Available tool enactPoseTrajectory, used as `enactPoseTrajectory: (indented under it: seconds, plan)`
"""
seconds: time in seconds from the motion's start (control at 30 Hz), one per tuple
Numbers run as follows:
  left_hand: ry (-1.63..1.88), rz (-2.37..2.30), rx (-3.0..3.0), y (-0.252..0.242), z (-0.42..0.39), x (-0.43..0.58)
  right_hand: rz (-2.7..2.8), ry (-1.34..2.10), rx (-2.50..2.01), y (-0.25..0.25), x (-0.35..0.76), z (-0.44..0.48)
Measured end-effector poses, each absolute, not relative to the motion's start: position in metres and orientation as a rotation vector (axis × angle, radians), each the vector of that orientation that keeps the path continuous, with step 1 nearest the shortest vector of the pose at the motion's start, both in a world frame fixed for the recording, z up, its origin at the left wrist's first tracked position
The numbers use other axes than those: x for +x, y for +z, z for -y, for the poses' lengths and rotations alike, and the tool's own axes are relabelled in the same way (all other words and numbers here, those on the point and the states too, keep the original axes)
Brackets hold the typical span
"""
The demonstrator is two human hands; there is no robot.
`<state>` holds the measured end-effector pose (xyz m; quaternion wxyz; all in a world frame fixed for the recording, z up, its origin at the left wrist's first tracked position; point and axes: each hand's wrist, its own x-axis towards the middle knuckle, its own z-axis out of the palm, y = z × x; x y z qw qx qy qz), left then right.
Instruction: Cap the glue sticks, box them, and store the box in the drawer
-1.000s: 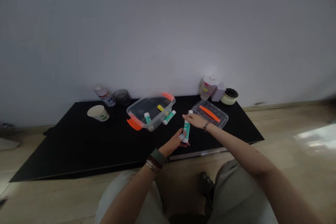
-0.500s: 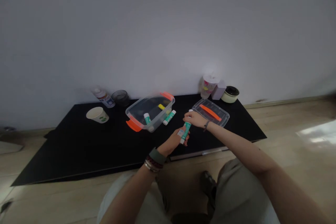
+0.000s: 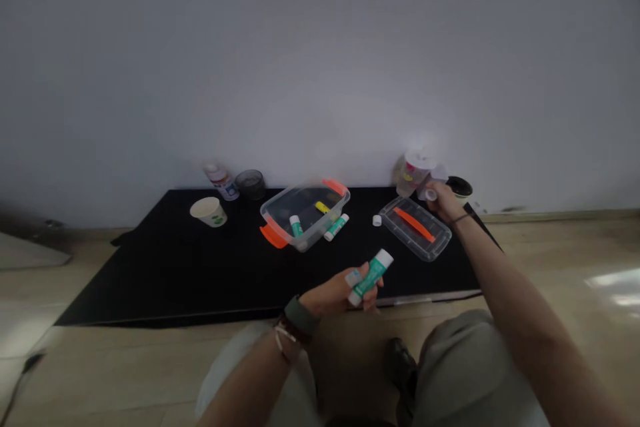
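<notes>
My left hand (image 3: 334, 292) is closed round a teal glue stick (image 3: 371, 276) with white ends, held tilted above the near edge of the black mat (image 3: 165, 260). My right hand (image 3: 441, 200) reaches to the far right of the mat, beside a clear plastic cup (image 3: 414, 172), with its fingers pinched on a small white round piece (image 3: 431, 195). A small white cap (image 3: 377, 220) lies loose on the mat. The clear box with orange clips (image 3: 280, 213) holds a teal stick (image 3: 297, 225) and a yellow item (image 3: 322, 207). Another teal stick (image 3: 336, 227) lies beside the box.
The clear lid with an orange handle (image 3: 440, 243) lies at the right. A paper cup (image 3: 209, 211), a small bottle (image 3: 221, 180) and a dark round jar (image 3: 249, 183) stand at the back left. A dark bowl (image 3: 460, 187) sits at the back right against the wall.
My hands have come apart. The right hand left the glue stick and moved back right to the plastic cup. The left hand pulled the stick nearer. A white cap now lies on the mat.
</notes>
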<state>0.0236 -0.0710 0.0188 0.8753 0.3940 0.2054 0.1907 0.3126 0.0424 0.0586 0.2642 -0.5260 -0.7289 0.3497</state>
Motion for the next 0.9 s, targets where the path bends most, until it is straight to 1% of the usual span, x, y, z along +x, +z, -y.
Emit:
enactPoseTrajectory:
  seconds: [0.07, 0.13, 0.23, 0.33, 0.43, 0.57, 0.77, 0.9]
  plan:
    - [0.514, -0.678, 0.966, 0.005, 0.063, 0.023, 1.957, 0.865, -1.644, 0.047, 0.321, -0.047]
    - [0.579, -1.017, 1.187, -0.010, 0.048, 0.025, 2.021, 0.834, -1.844, 0.025, 0.312, -0.048]
    - [0.440, -1.349, 1.567, -0.027, 0.024, 0.026, 2.134, 0.794, -2.049, -0.007, 0.287, -0.045]
    - [0.310, -1.439, 1.768, -0.036, 0.011, 0.029, 2.162, 0.693, -2.099, -0.017, 0.275, -0.046]
    - [0.268, -1.486, 1.837, -0.042, 0.007, 0.037, 2.133, 0.535, -2.093, -0.007, 0.278, -0.051]
    - [0.210, -1.667, 2.057, -0.050, 0.006, 0.050, 2.019, 0.329, -2.018, 0.015, 0.281, -0.058]
    - [0.271, -1.821, 2.212, -0.052, 0.003, 0.066, 1.935, 0.254, -1.656, 0.050, 0.240, -0.068]
    - [0.354, -1.818, 2.322, -0.041, 0.003, 0.069, 2.090, 0.265, -1.413, 0.069, 0.180, -0.087]
